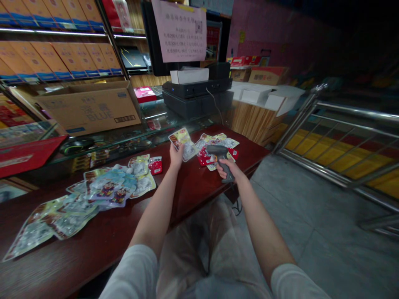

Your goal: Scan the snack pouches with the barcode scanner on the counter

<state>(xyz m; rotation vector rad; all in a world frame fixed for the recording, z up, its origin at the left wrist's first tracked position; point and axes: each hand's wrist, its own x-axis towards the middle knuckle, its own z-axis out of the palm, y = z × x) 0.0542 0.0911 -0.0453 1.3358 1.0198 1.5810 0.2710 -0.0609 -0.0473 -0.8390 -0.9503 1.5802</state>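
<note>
My left hand (176,155) is closed on a yellow and clear snack packet (182,142), lifted above the dark red table (193,187). My right hand (229,170) grips the handle of a grey barcode scanner (220,158), whose head points toward the held packet. Just beyond the scanner lies a small heap of red and yellow packets (218,143). To the left on the table spreads a larger pile of pale blue and clear packets (106,189), with one small red packet (155,165) beside it.
A cardboard box (89,109) rests on the glass counter at the left, in front of shelves of orange boxes (56,58). A black register (196,95) with a paper sign (181,30) stands behind. A metal railing (343,141) runs at the right above grey floor.
</note>
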